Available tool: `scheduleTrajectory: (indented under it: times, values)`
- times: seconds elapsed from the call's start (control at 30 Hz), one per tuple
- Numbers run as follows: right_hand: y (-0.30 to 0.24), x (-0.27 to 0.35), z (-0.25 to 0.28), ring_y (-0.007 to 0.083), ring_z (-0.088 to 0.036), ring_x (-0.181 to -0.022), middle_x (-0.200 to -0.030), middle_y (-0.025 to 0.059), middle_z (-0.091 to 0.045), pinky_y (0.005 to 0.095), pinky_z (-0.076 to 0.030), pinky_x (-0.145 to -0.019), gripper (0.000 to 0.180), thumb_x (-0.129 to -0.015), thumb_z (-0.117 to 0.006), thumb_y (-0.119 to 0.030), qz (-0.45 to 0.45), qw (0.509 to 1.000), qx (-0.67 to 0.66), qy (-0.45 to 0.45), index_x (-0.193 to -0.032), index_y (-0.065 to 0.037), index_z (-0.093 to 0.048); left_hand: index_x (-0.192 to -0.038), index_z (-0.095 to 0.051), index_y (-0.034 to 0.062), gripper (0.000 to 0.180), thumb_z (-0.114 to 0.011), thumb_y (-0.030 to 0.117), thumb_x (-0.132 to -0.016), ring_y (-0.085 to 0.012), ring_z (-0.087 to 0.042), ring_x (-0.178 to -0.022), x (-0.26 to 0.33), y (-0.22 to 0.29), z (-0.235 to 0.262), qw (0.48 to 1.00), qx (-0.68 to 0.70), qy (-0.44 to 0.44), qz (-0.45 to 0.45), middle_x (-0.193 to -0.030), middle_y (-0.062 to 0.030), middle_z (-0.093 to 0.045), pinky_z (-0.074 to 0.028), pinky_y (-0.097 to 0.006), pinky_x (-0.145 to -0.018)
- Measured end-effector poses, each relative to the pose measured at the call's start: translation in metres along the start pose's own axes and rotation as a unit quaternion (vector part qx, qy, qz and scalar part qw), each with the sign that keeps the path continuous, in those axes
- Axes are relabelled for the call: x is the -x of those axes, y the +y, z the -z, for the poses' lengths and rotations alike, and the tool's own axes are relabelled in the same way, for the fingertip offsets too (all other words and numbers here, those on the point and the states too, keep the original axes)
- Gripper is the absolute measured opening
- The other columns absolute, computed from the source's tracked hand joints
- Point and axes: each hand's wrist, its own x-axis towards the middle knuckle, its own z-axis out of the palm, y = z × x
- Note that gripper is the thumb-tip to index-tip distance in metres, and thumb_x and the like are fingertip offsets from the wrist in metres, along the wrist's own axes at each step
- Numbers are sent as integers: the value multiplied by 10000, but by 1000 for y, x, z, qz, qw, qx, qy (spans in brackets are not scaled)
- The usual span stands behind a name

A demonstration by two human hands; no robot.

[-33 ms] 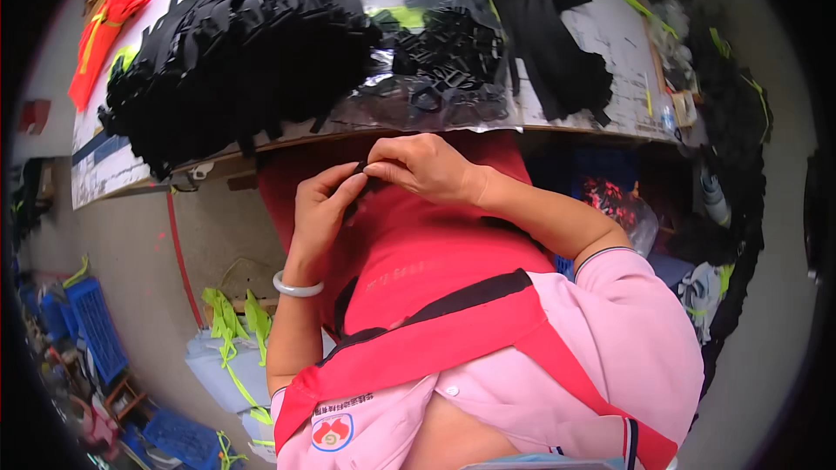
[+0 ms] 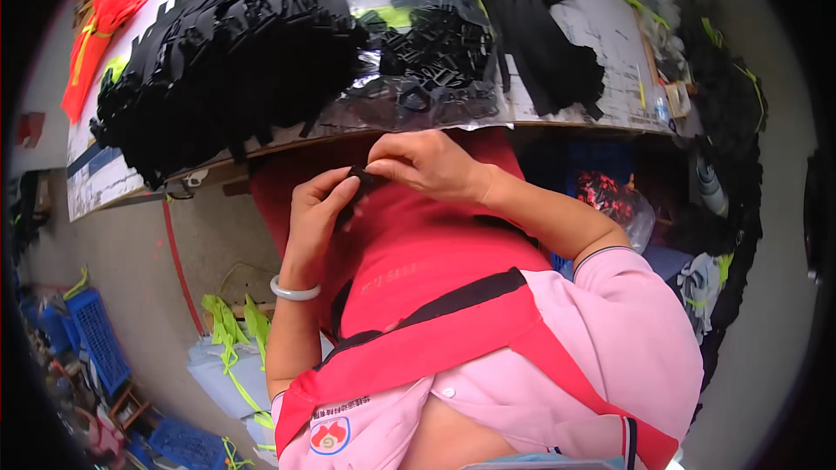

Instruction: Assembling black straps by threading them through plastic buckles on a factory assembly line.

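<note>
Head view shows the left hand and right hand, each grip pinching one small black strap piece just below the worktop edge, where a large heap of black straps looks unhandled.

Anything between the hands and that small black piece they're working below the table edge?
Nothing visible. The left hand and right hand both pinch the small black strap piece directly, above the red apron, just below the wooden table edge.
</note>
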Motion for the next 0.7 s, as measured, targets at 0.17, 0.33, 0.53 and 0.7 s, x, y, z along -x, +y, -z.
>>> scheduleTrajectory:
  times: [0.17,0.33,0.53,0.7]
  values:
    - [19,41,94,152,-592,-596,-699,74,-607,285,-468,-561,129,-887,-641,-159,-161,928,142,305,-896,-30,-641,-1150,-559,7,272,-511,219,-988,-144,-608,-725,-8,-16,-6,935,345,-60,46,-838,-70,-620,-506,-230,-521]
    - [89,68,118,256,-613,-693,-770,96,-644,348,-489,-665,287,-832,-679,-302,-249,873,357,220,-938,-37,-658,-1177,-539,16,312,-527,260,-985,-133,-544,-684,-28,-36,-14,899,409,-147,52,-853,-59,-584,-427,-222,-502]
    - [70,51,113,55,-568,-583,-764,0,-621,226,-468,-541,124,-890,-653,-144,-295,893,-83,330,-871,-24,-631,-1062,-621,8,278,-564,263,-965,-81,-491,-622,-25,-7,-41,956,285,-58,48,-745,-14,-557,-372,-206,-492]
    - [0,48,32,59,-568,-632,-761,12,-597,207,-476,-564,121,-925,-599,-71,-231,917,-273,176,-987,-41,-500,-901,-659,36,213,-591,232,-949,-22,-399,-509,-34,23,-62,997,74,-29,7,-625,35,-524,-322,-181,-469]
